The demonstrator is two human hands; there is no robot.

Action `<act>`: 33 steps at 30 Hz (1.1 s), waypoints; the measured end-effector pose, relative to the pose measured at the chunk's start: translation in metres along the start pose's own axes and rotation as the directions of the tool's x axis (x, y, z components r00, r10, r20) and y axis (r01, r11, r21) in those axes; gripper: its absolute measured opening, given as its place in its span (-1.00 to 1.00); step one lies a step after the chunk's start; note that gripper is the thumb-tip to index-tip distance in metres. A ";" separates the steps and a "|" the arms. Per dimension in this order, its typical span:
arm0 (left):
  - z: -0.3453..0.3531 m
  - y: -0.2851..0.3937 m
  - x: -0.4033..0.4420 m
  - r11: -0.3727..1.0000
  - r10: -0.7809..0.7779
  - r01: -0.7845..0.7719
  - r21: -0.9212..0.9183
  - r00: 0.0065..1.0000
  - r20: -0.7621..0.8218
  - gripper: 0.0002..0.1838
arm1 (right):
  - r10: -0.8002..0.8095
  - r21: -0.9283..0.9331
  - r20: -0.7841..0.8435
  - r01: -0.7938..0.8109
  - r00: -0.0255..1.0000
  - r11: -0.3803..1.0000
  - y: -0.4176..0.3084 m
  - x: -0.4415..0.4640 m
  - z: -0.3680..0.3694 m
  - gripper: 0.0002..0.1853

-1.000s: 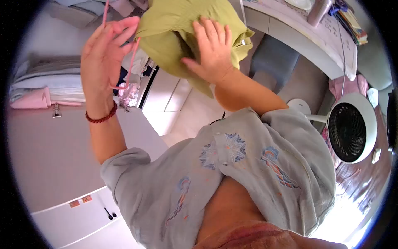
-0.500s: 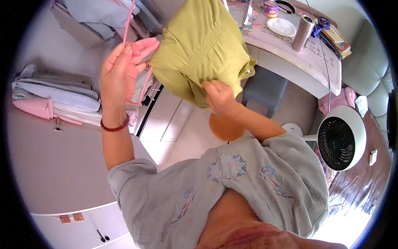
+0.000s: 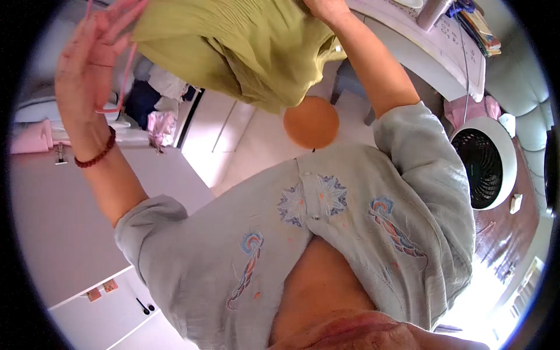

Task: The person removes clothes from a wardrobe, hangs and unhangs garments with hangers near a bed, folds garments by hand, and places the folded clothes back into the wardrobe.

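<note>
A yellow-green garment [image 3: 233, 49] with a gathered, stitched band hangs between my hands at the top of the view. My left hand [image 3: 90, 64] is at the upper left, somewhat blurred. Its thumb holds a thin pink clothes hanger [image 3: 126, 79] while the other fingers stretch toward the garment. One part of the hanger runs down beside the palm to the wrist; the rest is hidden by fabric or cut off. At the top edge, my right hand [image 3: 326, 9] grips the garment's far side, its fingertips partly out of view.
Folded clothes [image 3: 160, 96] fill a shelf on the left, above a pale cabinet door [image 3: 105, 216]. An orange round stool [image 3: 312, 122] stands below the garment. A white fan [image 3: 487, 163] is at the right, below a desk [image 3: 426, 46] holding a metal bottle [image 3: 434, 13].
Both hands have risen toward the top of the view, the left one also moving left. The garment has gone up and left with them and spread wider. My view has shifted too.
</note>
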State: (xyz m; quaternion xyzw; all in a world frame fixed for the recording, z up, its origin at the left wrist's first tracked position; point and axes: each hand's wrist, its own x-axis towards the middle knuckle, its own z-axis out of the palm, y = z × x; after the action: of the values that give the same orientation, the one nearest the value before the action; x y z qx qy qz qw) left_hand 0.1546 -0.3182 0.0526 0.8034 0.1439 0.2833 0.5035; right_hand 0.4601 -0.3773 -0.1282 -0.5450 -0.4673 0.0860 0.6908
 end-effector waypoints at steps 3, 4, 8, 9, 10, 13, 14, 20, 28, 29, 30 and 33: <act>-0.021 0.001 -0.017 0.999 0.030 -0.030 0.033 0.999 0.013 -0.72 | -0.066 0.158 -0.312 0.120 0.948 0.980 0.001 -0.005 0.003 -0.70; -0.019 0.000 -0.024 0.999 -0.045 0.045 0.004 0.999 -0.007 -0.71 | -0.149 -0.017 -0.302 0.151 0.942 0.988 0.020 -0.006 0.002 -0.70; -0.008 -0.008 -0.029 0.998 -0.009 0.008 -0.062 1.000 -0.023 -0.71 | -0.155 -0.307 -0.120 0.111 0.981 0.945 0.045 -0.009 0.005 -0.74; 0.010 -0.003 -0.034 0.998 -0.008 0.007 -0.063 1.000 -0.027 -0.71 | -0.156 -0.307 -0.116 0.114 0.981 0.945 0.047 -0.011 0.004 -0.74; 0.028 0.003 -0.038 0.992 0.091 -0.094 -0.078 0.995 -0.047 -0.76 | -0.351 -0.435 -0.234 0.225 0.907 0.872 0.050 -0.011 0.004 -0.73; 0.031 0.007 -0.041 0.967 0.236 -0.243 -0.078 0.967 -0.092 -0.81 | -0.745 -0.675 -0.320 0.411 0.585 0.613 0.002 -0.036 0.014 -0.69; 0.027 0.006 -0.042 0.960 0.264 -0.271 -0.077 0.960 -0.091 -0.80 | -0.626 -0.565 -0.188 0.438 0.757 0.700 0.005 -0.054 0.025 -0.62; -0.016 0.015 -0.047 0.960 0.174 -0.177 -0.218 0.984 -0.034 -0.78 | 0.812 -0.949 -0.004 -0.258 0.583 0.180 0.168 -0.183 0.065 -0.44; -0.021 0.012 -0.055 0.942 0.312 -0.320 -0.101 0.946 -0.091 -0.78 | -0.351 -0.311 -0.015 0.329 0.936 0.891 0.031 -0.159 0.101 -0.39; -0.017 0.010 -0.054 0.936 0.311 -0.324 -0.139 0.944 -0.111 -0.78 | -0.497 -0.219 0.008 0.487 0.868 0.846 0.005 -0.155 0.110 -0.37; -0.013 0.013 -0.055 0.944 0.280 -0.299 -0.139 0.950 -0.138 -0.77 | -0.511 -0.203 0.012 0.502 0.860 0.840 0.007 -0.160 0.115 -0.37; -0.022 0.010 -0.054 0.935 0.175 -0.235 -0.265 0.957 -0.230 -0.79 | 0.216 -0.201 0.791 -0.090 0.572 0.976 0.049 -0.192 0.122 -0.45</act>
State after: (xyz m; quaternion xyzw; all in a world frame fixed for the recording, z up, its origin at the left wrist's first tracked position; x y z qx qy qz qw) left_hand 0.0980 -0.3345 0.0518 0.6986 0.0665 0.4330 0.5657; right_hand 0.2834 -0.3964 -0.2784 -0.5307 -0.6856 0.3511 0.3534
